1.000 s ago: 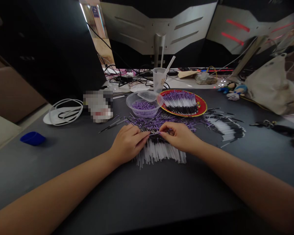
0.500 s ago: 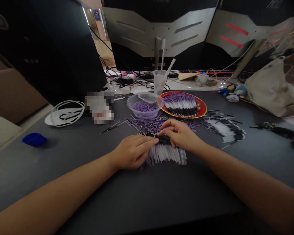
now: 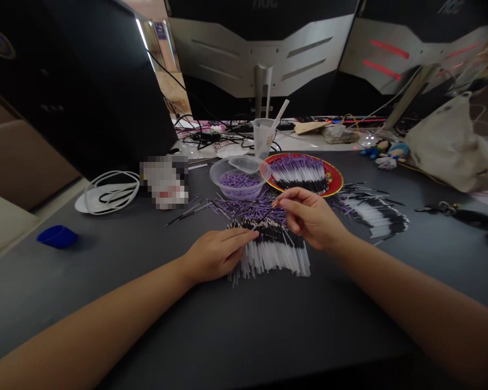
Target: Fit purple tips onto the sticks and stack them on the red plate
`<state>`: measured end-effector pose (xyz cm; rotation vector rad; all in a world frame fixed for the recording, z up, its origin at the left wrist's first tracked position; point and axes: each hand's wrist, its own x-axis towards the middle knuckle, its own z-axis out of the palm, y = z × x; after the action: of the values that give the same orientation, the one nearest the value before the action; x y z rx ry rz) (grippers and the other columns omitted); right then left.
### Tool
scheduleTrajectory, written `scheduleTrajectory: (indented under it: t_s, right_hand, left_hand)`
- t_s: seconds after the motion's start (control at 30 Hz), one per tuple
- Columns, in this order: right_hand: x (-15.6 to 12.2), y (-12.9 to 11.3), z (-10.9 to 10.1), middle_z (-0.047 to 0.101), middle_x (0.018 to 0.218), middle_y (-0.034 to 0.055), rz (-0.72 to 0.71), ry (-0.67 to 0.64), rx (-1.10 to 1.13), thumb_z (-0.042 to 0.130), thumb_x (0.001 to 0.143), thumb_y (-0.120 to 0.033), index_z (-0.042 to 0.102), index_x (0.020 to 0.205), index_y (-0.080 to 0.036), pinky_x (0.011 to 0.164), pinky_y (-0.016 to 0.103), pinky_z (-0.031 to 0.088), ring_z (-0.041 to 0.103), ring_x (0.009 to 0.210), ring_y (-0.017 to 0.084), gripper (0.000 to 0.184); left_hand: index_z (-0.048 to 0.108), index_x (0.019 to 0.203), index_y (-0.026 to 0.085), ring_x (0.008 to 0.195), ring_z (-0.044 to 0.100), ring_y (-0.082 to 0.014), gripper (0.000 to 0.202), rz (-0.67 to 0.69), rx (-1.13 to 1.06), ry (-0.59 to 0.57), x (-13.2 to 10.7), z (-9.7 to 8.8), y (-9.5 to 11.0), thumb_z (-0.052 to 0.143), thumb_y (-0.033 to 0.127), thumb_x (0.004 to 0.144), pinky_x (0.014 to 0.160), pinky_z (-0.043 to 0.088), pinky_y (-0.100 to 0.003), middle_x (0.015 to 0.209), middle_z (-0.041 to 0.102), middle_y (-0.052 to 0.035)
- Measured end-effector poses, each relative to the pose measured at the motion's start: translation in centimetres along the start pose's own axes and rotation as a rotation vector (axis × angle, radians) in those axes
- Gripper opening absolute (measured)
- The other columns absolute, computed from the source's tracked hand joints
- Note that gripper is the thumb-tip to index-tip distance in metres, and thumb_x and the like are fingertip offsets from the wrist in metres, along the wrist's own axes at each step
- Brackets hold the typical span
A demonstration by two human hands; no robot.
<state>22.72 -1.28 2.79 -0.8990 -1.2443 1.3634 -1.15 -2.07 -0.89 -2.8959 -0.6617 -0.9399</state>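
Two hands low — my right hand pinches one thin stick, my left hand lies open on the black-and-white sticks.

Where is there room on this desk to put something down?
Bare dark grey desk lies between the two forearms, below the white-and-black stick pile. Another patch sits between the blue cup and the left hand. It is crowded around the right hand pinching a thin black stick, with loose purple-tipped sticks and the red round plate.
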Motion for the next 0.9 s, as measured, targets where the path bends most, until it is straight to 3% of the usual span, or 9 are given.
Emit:
scheduleTrajectory:
  t_s: [0.2,0.37,0.5,0.57,0.67,0.73,0.9]
  right_hand:
    - [0.0,-0.1,-0.2,0.066,0.096,0.0011,0.065,-0.026,-0.055,0.066,0.076,-0.037,0.060,0.089,-0.022,0.037,0.021,0.028,0.042,0.042,0.002,0.020]
    - [0.0,0.2,0.0,0.065,0.086,-0.0001,0.104,-0.062,-0.038,0.067,0.075,-0.036,0.063,0.088,-0.022,0.038,0.020,0.030,0.042,0.043,0.003,0.020]
    - [-0.3,0.6,0.5,0.058,0.063,-0.0046,0.103,-0.140,-0.117,0.067,0.076,-0.035,0.063,0.088,-0.021,0.037,0.018,0.031,0.045,0.042,0.005,0.018]
    - [-0.5,0.7,0.9,0.059,0.064,-0.0036,0.117,-0.232,-0.253,0.065,0.078,-0.030,0.064,0.090,-0.020,0.037,0.017,0.034,0.049,0.043,0.006,0.017]
    - [-0.8,0.4,1.0,0.067,0.095,0.0032,0.098,-0.334,-0.421,0.064,0.076,-0.023,0.062,0.104,-0.020,0.043,0.019,0.044,0.053,0.050,0.005,0.028]
    - [-0.8,0.1,0.8,0.065,0.105,0.0048,0.059,-0.312,-0.462,0.065,0.076,-0.023,0.059,0.112,-0.022,0.047,0.021,0.047,0.053,0.051,0.005,0.037]
    - [-0.2,-0.8,-0.3,0.064,0.073,0.0008,-0.059,-0.154,-0.534,0.065,0.078,-0.031,0.066,0.087,-0.018,0.048,0.023,0.044,0.053,0.050,0.008,0.016]
  left_hand:
    - [0.050,0.127,0.020,0.098,0.066,-0.0164,0.041,-0.006,0.005,-0.033,0.0,-0.1,0.0,0.047,0.011,0.087,0.078,0.057,-0.029,0.114,0.066,-0.0082]
    - [0.047,0.130,0.022,0.099,0.065,-0.0158,0.043,-0.022,-0.010,-0.027,0.0,0.1,-0.1,0.047,0.012,0.089,0.079,0.056,-0.028,0.115,0.066,-0.0074]
    - [0.027,0.142,0.023,0.089,0.068,-0.0133,0.055,-0.151,-0.081,-0.051,0.1,0.2,0.0,0.046,0.016,0.091,0.076,0.056,-0.026,0.110,0.069,-0.0043]
    - [0.020,0.144,0.022,0.088,0.069,-0.0135,0.060,-0.184,-0.089,-0.072,0.1,0.2,0.0,0.047,0.018,0.091,0.076,0.056,-0.026,0.109,0.070,-0.0036]
    - [0.030,0.140,0.022,0.090,0.069,-0.0145,0.052,-0.145,-0.044,-0.043,0.1,0.2,0.0,0.048,0.020,0.091,0.077,0.055,-0.026,0.108,0.070,-0.0039]
    - [0.043,0.133,0.021,0.088,0.069,-0.0143,0.042,-0.116,-0.011,-0.015,0.2,0.2,0.0,0.049,0.021,0.091,0.077,0.055,-0.026,0.106,0.071,-0.0041]
    - [0.063,0.107,0.018,0.075,0.069,-0.0131,0.020,-0.181,0.008,0.040,0.6,0.1,0.1,0.053,0.023,0.090,0.069,0.054,-0.024,0.092,0.073,-0.0033]
